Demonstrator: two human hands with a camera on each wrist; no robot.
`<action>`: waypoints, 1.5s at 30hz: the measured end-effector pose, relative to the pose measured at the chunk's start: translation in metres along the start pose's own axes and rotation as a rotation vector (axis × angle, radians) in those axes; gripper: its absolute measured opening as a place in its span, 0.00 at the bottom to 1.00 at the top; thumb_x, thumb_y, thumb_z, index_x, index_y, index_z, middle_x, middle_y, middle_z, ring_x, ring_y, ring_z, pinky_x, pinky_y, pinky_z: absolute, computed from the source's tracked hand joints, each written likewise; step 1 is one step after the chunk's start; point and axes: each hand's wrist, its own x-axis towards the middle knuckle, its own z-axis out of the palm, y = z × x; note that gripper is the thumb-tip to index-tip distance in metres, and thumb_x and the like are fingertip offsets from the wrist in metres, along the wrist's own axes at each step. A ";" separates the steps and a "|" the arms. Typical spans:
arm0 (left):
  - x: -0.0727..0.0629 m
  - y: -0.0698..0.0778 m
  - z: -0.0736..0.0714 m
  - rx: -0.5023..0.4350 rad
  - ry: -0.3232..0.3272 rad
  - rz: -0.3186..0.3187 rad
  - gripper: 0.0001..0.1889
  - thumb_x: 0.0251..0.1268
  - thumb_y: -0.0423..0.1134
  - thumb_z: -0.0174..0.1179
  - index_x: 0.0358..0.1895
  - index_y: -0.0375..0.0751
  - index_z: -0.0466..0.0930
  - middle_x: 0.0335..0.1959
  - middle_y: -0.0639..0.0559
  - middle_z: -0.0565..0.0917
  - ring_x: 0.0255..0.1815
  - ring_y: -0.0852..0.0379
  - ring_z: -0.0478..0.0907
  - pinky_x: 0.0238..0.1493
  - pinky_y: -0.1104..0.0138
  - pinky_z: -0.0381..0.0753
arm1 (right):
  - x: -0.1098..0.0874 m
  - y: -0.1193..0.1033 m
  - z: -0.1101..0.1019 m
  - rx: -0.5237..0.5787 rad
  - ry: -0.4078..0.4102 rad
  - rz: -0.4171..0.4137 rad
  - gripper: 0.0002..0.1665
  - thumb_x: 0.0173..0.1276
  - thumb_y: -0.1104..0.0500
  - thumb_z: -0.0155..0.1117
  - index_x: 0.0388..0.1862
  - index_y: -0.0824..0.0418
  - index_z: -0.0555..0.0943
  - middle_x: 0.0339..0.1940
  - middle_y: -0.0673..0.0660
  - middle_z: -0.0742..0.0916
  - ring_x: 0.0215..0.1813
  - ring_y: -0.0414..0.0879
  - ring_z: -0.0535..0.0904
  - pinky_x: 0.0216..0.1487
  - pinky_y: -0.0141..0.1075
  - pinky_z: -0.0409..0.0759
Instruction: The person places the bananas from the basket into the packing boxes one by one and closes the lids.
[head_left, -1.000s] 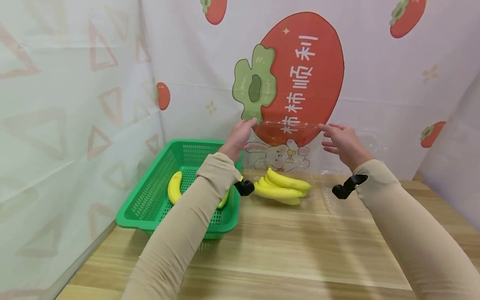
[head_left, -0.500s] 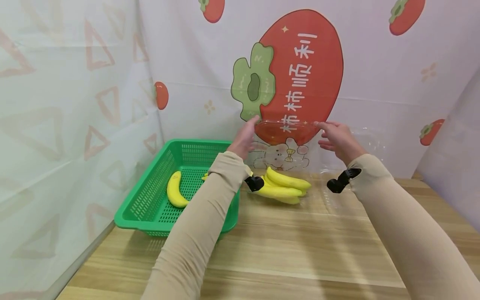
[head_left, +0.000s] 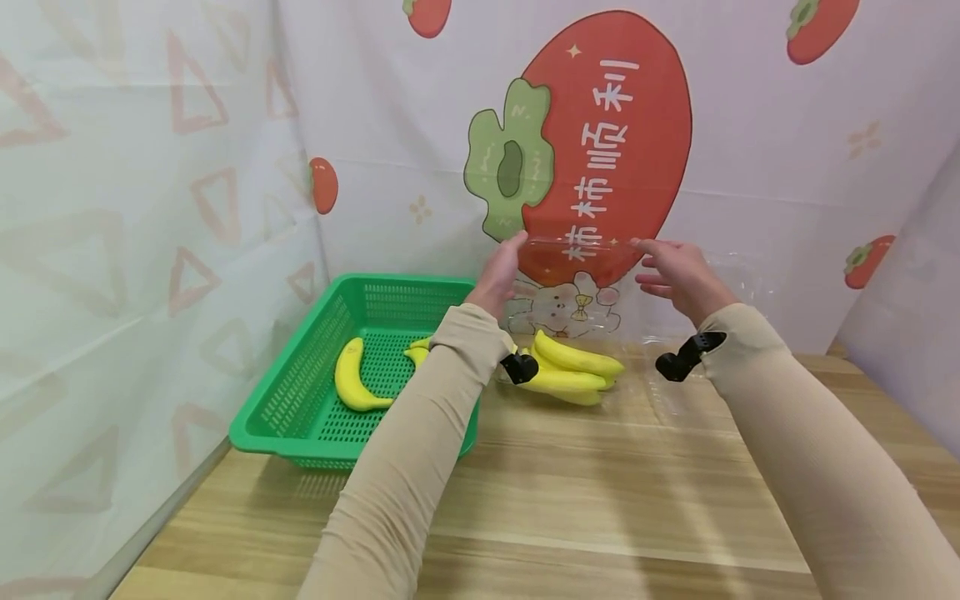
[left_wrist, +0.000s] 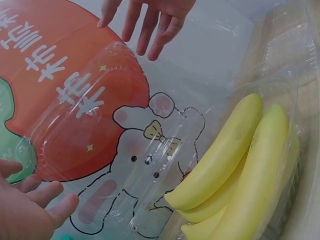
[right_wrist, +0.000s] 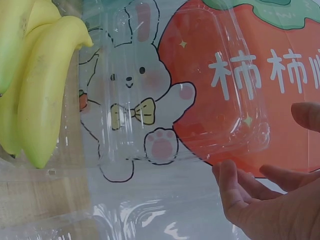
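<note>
we see both hands up in the middle of the head frame, at the raised lid (head_left: 570, 287) of a clear box (left_wrist: 295, 192). left hand (head_left: 498, 275) sits at the lid's left side, fingers extended and loosely spread, gripping nothing we can see. right hand (head_left: 678, 275) is at the lid's upper right corner, fingers relaxed and a bit bent, thumb apart from them; no grip visible. we can't tell if either one touches the plastic.

the box stands at center of the head frame, on the table (head_left: 570, 508), and a bunch of bananas (head_left: 572, 379) lies in it. in the left wrist view we get the bunch at lower right; in the right wrist view, upper left. just right of the box we make out a second clear box (head_left: 667, 383), faint, its lid also up.

green basket (head_left: 311, 450) fills left of center; we count one whole banana (head_left: 349, 379) inside, plus more yellow fruit (head_left: 417, 354) partly behind the left sleeve (head_left: 405, 450). we note a black camera (head_left: 678, 367) on the right wrist, and a printed backdrop (head_left: 405, 117) behind, with a big persimmon and a rabbit.
</note>
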 end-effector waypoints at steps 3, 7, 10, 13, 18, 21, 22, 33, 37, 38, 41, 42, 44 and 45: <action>-0.001 0.000 0.002 0.033 0.022 0.021 0.37 0.84 0.60 0.43 0.88 0.50 0.51 0.90 0.53 0.50 0.90 0.47 0.47 0.84 0.42 0.59 | 0.001 0.000 0.001 -0.001 0.005 0.003 0.50 0.80 0.31 0.53 0.87 0.59 0.58 0.87 0.67 0.62 0.79 0.65 0.70 0.82 0.54 0.69; -0.003 0.000 0.006 0.035 0.045 0.040 0.38 0.84 0.58 0.44 0.88 0.46 0.51 0.90 0.51 0.51 0.90 0.45 0.48 0.84 0.40 0.60 | -0.001 -0.002 0.001 -0.008 -0.005 0.004 0.49 0.80 0.31 0.52 0.87 0.59 0.60 0.86 0.66 0.65 0.78 0.63 0.70 0.82 0.54 0.70; -0.004 0.001 0.008 0.019 0.035 0.045 0.36 0.85 0.58 0.44 0.86 0.46 0.55 0.88 0.48 0.56 0.89 0.44 0.52 0.83 0.38 0.61 | -0.001 -0.002 0.002 -0.022 -0.016 -0.001 0.49 0.81 0.31 0.51 0.86 0.60 0.60 0.85 0.67 0.65 0.78 0.64 0.70 0.82 0.55 0.69; -0.004 0.000 0.008 -0.006 0.005 0.052 0.33 0.86 0.57 0.43 0.84 0.46 0.60 0.86 0.45 0.61 0.87 0.41 0.55 0.80 0.38 0.65 | -0.002 -0.002 0.003 -0.029 -0.013 -0.005 0.49 0.81 0.31 0.51 0.85 0.62 0.62 0.83 0.68 0.67 0.77 0.65 0.71 0.82 0.54 0.69; -0.004 -0.002 0.005 0.002 0.012 0.041 0.33 0.86 0.58 0.43 0.84 0.48 0.61 0.86 0.47 0.61 0.87 0.44 0.55 0.84 0.44 0.63 | -0.003 0.000 0.003 -0.032 0.002 -0.010 0.48 0.81 0.32 0.51 0.84 0.65 0.63 0.80 0.69 0.70 0.75 0.63 0.74 0.82 0.52 0.70; -0.005 -0.004 0.005 0.009 0.015 0.045 0.33 0.85 0.59 0.43 0.83 0.47 0.62 0.85 0.47 0.61 0.87 0.44 0.55 0.86 0.45 0.58 | -0.003 0.000 0.003 -0.027 0.006 -0.013 0.48 0.82 0.33 0.52 0.85 0.65 0.62 0.81 0.69 0.70 0.74 0.62 0.74 0.82 0.51 0.70; -0.005 -0.004 0.004 0.003 0.011 0.051 0.33 0.85 0.59 0.43 0.82 0.46 0.64 0.85 0.46 0.62 0.87 0.43 0.56 0.85 0.44 0.59 | -0.004 0.000 0.002 -0.025 0.010 -0.012 0.48 0.82 0.33 0.52 0.85 0.65 0.62 0.81 0.69 0.70 0.74 0.62 0.74 0.82 0.50 0.70; -0.007 -0.005 0.006 0.029 0.010 0.082 0.30 0.86 0.59 0.41 0.78 0.45 0.70 0.83 0.47 0.64 0.86 0.46 0.56 0.87 0.46 0.54 | -0.007 0.004 0.001 0.014 0.021 -0.022 0.46 0.82 0.37 0.55 0.84 0.66 0.63 0.80 0.69 0.70 0.75 0.61 0.73 0.82 0.49 0.71; -0.007 -0.005 0.007 0.016 0.021 0.087 0.31 0.86 0.58 0.42 0.79 0.44 0.67 0.84 0.46 0.61 0.87 0.45 0.55 0.87 0.46 0.54 | -0.008 0.005 0.001 0.008 0.038 -0.032 0.45 0.82 0.36 0.56 0.82 0.66 0.65 0.76 0.68 0.73 0.68 0.57 0.77 0.80 0.48 0.73; -0.007 -0.006 0.008 0.008 0.022 0.089 0.31 0.86 0.58 0.43 0.80 0.43 0.67 0.84 0.46 0.61 0.87 0.45 0.56 0.87 0.46 0.55 | -0.008 0.005 0.001 0.008 0.041 -0.033 0.45 0.82 0.37 0.56 0.82 0.66 0.65 0.75 0.67 0.73 0.67 0.56 0.78 0.79 0.48 0.73; -0.008 -0.006 0.009 -0.006 0.027 0.094 0.31 0.86 0.58 0.44 0.79 0.42 0.68 0.84 0.46 0.63 0.86 0.44 0.57 0.86 0.46 0.57 | -0.009 0.005 0.000 0.007 0.043 -0.033 0.44 0.82 0.37 0.56 0.82 0.65 0.65 0.73 0.66 0.74 0.64 0.53 0.79 0.79 0.47 0.74; -0.008 -0.007 0.010 -0.012 0.028 0.098 0.31 0.86 0.57 0.45 0.79 0.42 0.69 0.83 0.46 0.64 0.86 0.44 0.58 0.85 0.46 0.59 | -0.009 0.005 0.000 0.010 0.043 -0.033 0.44 0.82 0.37 0.56 0.82 0.65 0.65 0.72 0.66 0.75 0.63 0.53 0.79 0.79 0.48 0.74; -0.008 -0.007 0.010 -0.018 0.033 0.099 0.31 0.86 0.57 0.45 0.77 0.40 0.70 0.82 0.45 0.66 0.85 0.44 0.59 0.85 0.46 0.61 | -0.010 0.006 0.000 0.018 0.041 -0.038 0.44 0.82 0.38 0.57 0.82 0.66 0.66 0.70 0.65 0.76 0.62 0.52 0.80 0.78 0.47 0.75; -0.009 -0.007 0.010 -0.014 0.042 0.090 0.31 0.85 0.57 0.46 0.78 0.41 0.69 0.82 0.46 0.65 0.85 0.44 0.59 0.85 0.46 0.61 | -0.011 0.006 0.000 0.018 0.038 -0.043 0.44 0.82 0.37 0.57 0.82 0.66 0.66 0.69 0.65 0.76 0.61 0.51 0.80 0.78 0.47 0.75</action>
